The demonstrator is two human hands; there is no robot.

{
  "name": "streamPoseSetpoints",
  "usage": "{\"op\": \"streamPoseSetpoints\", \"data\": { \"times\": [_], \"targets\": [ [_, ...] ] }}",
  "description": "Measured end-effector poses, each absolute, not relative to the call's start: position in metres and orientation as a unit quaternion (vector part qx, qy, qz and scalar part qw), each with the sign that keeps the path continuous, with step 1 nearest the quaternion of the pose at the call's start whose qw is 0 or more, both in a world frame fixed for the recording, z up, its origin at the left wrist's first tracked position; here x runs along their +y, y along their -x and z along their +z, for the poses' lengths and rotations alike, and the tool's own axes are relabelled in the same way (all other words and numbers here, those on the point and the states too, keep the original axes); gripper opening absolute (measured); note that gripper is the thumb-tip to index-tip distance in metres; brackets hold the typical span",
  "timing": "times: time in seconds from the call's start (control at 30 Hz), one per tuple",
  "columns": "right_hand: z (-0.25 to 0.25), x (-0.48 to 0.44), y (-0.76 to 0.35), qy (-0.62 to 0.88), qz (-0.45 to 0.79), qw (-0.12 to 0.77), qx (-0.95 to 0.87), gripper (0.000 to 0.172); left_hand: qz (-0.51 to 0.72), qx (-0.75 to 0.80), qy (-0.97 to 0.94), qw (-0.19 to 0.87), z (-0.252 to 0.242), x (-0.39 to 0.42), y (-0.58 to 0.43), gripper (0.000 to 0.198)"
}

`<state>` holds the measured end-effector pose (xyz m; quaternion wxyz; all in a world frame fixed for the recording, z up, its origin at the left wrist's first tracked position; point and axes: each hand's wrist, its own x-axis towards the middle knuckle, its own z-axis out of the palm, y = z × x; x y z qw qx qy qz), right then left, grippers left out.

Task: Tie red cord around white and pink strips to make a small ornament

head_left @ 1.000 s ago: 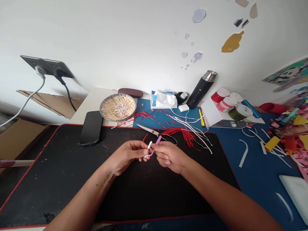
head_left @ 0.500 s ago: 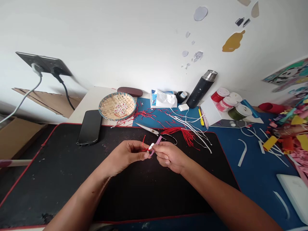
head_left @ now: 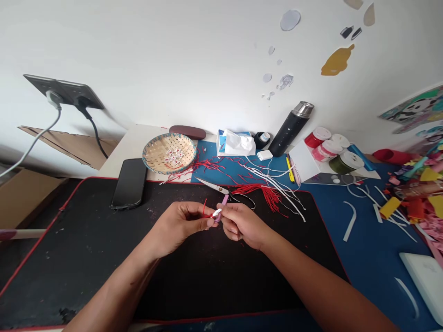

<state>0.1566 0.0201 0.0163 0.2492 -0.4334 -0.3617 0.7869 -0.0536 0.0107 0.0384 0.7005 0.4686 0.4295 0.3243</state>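
On the head camera, got both hands up close to each other over the black mat [head_left: 221, 276], near the middle of the table [head_left: 332, 207]. Got the left hand [head_left: 180, 226] pinched with thumb and fingers on a thin red cord [head_left: 205, 204], with one end sticking up. Got the right hand [head_left: 242, 223] clamped thumb-to-finger on a small white piece [head_left: 216, 212], right in the gap between the two hands. Also caught in that gap, a purple strip [head_left: 224, 199] with its top end poking up past the right fingertips. Can't tell exactly how cord, piece and strip loop together, too tiny and half covered by fingers. Just past the hands, scissors [head_left: 214, 186] on the mat, then a bunch of red strings [head_left: 270, 193] and some loose white strings [head_left: 284, 191]. Back left, a woven basket [head_left: 152, 157] with little red-and-white bits [head_left: 174, 157] in it, near a black phone [head_left: 128, 184]. Along the wall, a tissue box [head_left: 221, 148] and a dark flask [head_left: 288, 131], then a few lidded jars [head_left: 325, 150] further right.
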Motion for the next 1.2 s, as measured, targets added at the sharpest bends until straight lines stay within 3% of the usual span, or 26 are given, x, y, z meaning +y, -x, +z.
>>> {"op": "streamPoseSetpoints", "data": {
  "times": [0.23,0.47,0.9,1.2],
  "targets": [
    [0.014,0.017,-0.163,0.482,0.676,0.272,-0.486,0.050,0.357,0.453,-0.450,0.682,0.045,0.016,0.062,0.027],
    [0.028,0.017,-0.179,0.517,0.491,0.329,-0.620,0.025,0.368,0.442,-0.414,0.706,0.044,0.018,0.063,0.026],
    [0.018,0.017,-0.175,0.418,0.279,0.226,-0.834,0.027,0.379,0.401,-0.335,0.763,0.034,0.019,0.061,0.032],
    [0.014,0.015,-0.176,0.402,0.214,0.234,-0.859,0.027,0.383,0.391,-0.326,0.771,0.034,0.020,0.059,0.033]
  ]
}}
